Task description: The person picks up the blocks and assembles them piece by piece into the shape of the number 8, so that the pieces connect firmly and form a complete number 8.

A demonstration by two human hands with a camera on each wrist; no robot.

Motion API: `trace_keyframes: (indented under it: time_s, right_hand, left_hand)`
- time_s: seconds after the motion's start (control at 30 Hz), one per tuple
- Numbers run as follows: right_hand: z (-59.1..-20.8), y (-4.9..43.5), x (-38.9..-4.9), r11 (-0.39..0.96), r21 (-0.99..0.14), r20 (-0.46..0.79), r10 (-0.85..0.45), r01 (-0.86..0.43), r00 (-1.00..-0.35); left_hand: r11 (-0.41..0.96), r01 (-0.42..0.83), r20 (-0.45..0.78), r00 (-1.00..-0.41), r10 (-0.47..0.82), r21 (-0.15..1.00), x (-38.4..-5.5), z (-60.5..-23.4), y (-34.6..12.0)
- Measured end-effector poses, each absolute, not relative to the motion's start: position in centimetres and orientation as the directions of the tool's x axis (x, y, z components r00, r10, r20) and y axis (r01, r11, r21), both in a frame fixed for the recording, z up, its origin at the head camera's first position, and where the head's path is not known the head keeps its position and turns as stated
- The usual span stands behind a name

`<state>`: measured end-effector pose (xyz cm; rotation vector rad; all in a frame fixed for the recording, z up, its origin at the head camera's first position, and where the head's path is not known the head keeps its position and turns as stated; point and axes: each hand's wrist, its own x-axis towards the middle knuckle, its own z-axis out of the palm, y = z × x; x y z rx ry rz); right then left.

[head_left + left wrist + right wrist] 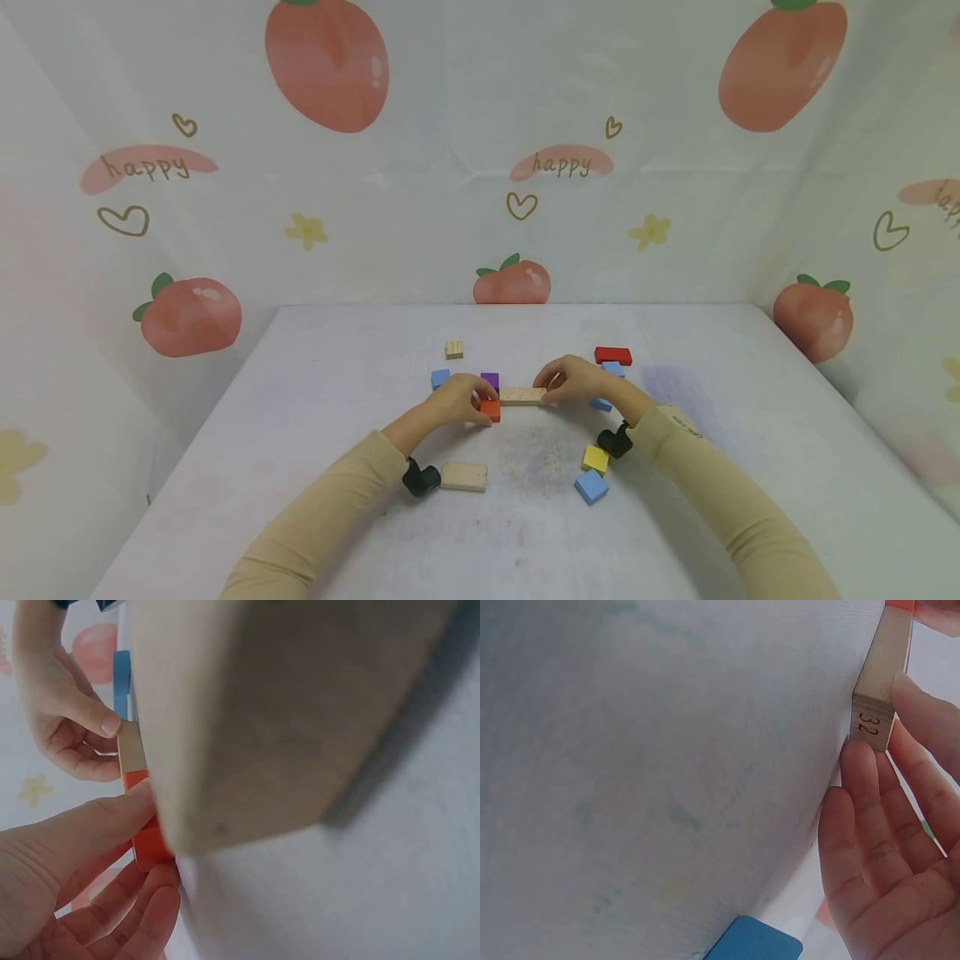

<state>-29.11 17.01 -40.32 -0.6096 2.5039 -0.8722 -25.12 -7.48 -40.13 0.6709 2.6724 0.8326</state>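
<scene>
My left hand [456, 400] pinches an orange-red block [490, 411] between thumb and fingers at the middle of the table. Directly behind this block stands a purple block [490, 380]. A long plain wooden block [519, 397] runs rightward from the coloured pair, its left end against them. My right hand [577, 379] grips its other end. In the right wrist view, the thumb lies along the side of the wooden block [874, 720] and the fingertips touch the end face, marked "32". A blue block [440, 379] sits just behind the left hand.
A wooden block [463, 476] lies by the left wrist and looms large in that wrist view. Yellow [596, 459] and blue [591, 487] blocks lie front right. Behind the right hand are a red block [612, 356] and blue ones [612, 367]. A grooved block [453, 349] stands farther back.
</scene>
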Motion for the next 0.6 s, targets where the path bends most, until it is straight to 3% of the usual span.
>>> trace_keyframes:
  time_s: [0.6]
  right_hand:
    - [-40.3, 17.0, -29.0, 0.707, -0.655, -0.233, -0.525, -0.268, -0.818]
  left_hand:
    - [0.700, 0.301, -0.119, -0.867, 0.484, 0.648, -24.9, -40.1, -8.8]
